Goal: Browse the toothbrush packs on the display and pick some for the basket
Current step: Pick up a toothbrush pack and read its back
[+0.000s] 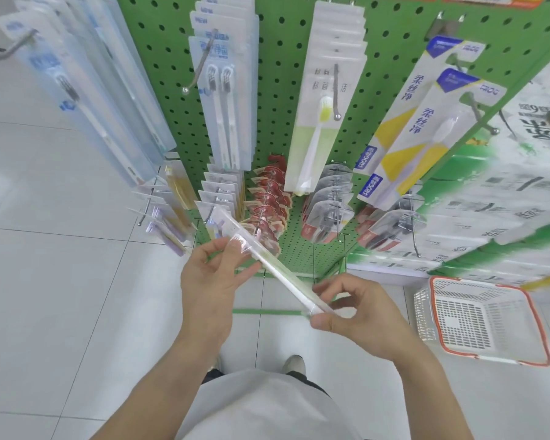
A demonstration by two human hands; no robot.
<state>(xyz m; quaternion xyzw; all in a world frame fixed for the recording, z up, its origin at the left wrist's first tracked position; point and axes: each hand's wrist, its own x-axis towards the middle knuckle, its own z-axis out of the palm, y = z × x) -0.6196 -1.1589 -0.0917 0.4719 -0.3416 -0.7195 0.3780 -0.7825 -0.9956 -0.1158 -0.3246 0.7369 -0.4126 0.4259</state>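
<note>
I see one clear toothbrush pack (267, 262) held edge-on between both hands, slanting from upper left down to lower right in front of the green pegboard display (286, 100). My left hand (210, 274) pinches its upper end between thumb and fingertips, a narrow grip on the pack's thin edges. My right hand (353, 309) grips the lower end, thumb underneath and fingers curled over the top. The basket (477, 319), white with an orange rim, sits on the tiled floor (61, 281) to my right, just beside the foot of the display; I see nothing lying in it. On the display's hooks hang rows of other packs: blue-labelled ones (86, 90) at far left, a twin-brush pack (223, 100), a pale green one (324, 122), and yellow-and-blue ones (426, 131) at right, with smaller red packs (267, 201) below.
</note>
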